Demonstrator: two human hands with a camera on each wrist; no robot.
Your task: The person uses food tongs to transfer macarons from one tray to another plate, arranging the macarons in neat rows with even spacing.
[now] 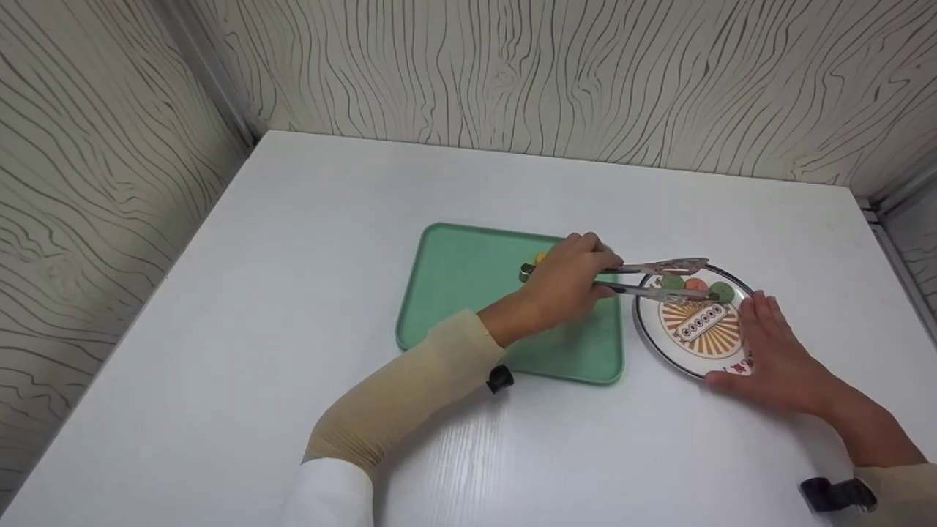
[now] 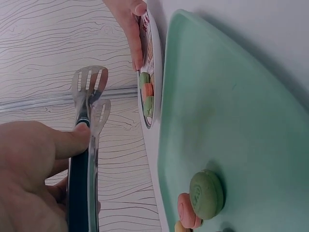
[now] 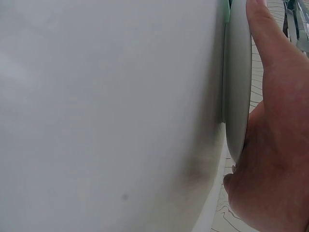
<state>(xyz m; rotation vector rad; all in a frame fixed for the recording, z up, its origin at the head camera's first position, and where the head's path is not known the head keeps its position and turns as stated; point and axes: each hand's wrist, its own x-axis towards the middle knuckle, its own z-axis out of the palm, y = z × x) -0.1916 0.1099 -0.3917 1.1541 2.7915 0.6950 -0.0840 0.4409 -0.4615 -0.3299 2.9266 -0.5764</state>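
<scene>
Right hand: your nearer hand to the plate, touching its right rim; fingers straight, thumb spread apart from them at the near edge
Tray: green; just left of the plate
Left hand: outside the plate's left rim; your fingers and thumb clamp the tongs
Tongs: long axis runs left to right, reaching over the plate's far part; tips apart with nothing between them, raised above the plate in your left wrist view
Plate macarons: green, orange, green, in a row along the plate's far side; right of your left fingers, on the side the tips point to
Tray macarons: green, pink, yellow, left of the plate; the tips point away from them, which I judge the deciding relation
Wall: beyond the plate; wood-grain lines
</scene>
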